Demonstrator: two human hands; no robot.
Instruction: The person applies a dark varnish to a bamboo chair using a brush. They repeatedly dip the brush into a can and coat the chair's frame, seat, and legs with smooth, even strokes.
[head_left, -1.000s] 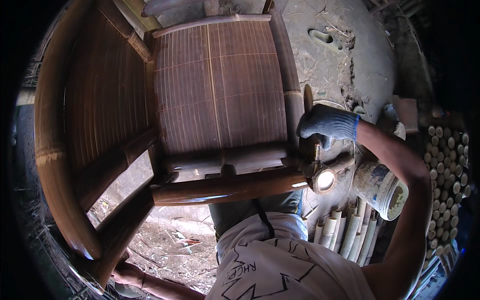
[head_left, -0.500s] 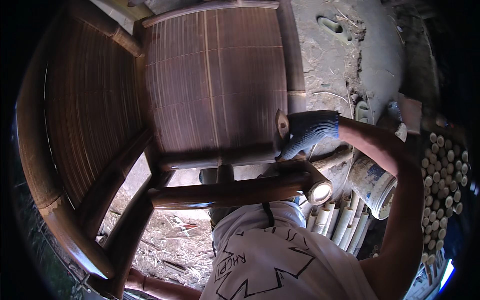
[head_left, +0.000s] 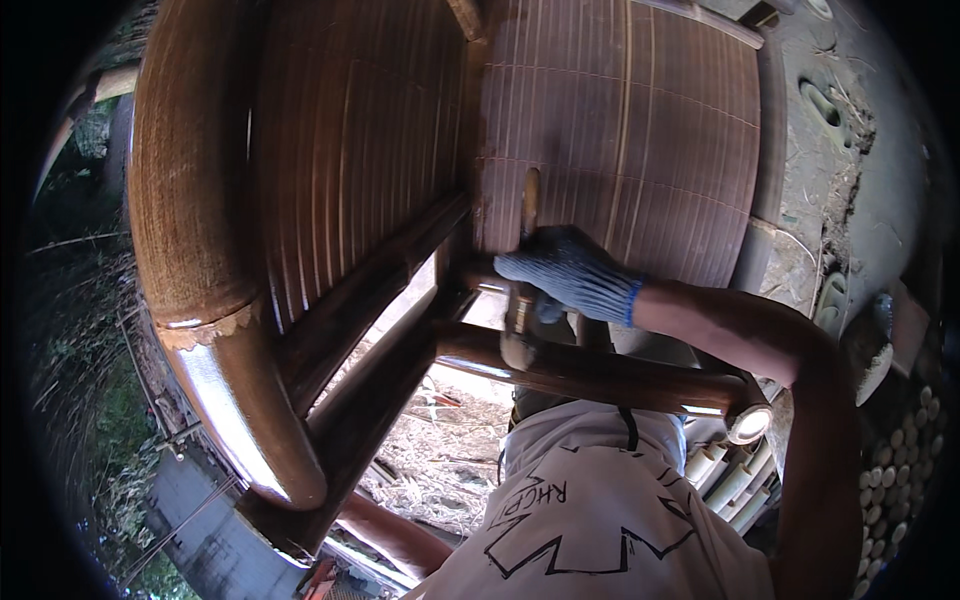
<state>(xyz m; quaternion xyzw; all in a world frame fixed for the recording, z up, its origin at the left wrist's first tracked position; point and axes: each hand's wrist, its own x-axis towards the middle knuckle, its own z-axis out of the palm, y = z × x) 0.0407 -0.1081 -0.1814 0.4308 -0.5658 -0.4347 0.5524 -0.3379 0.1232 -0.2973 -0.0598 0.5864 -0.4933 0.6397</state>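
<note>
My right hand (head_left: 570,272), in a grey-blue knit glove, is closed around a paintbrush (head_left: 531,195). The wooden handle points up and away, and the bristle end meets the near armrest (head_left: 600,372) of a dark brown bamboo chair. Below the hand, that armrest looks glossy. Beyond it lies the slatted seat (head_left: 680,140), with the slatted backrest (head_left: 370,150) to the left. A thick bamboo post (head_left: 200,220) edges the backrest and shines wet-looking low down. My left forearm (head_left: 395,538) reaches behind the lower chair frame, which hides the left hand.
Cut bamboo lengths (head_left: 735,480) stand under the armrest's right end. A stack of round bamboo ends (head_left: 905,440) is at the far right. Green slippers (head_left: 825,112) lie on the concrete floor. Straw-like scraps (head_left: 430,455) cover the ground below, and greenery (head_left: 85,400) fills the left.
My right hand has moved left along the chair with the brush, from the seat's near right corner to the armrest. The view has shifted left, showing more of the thick post.
</note>
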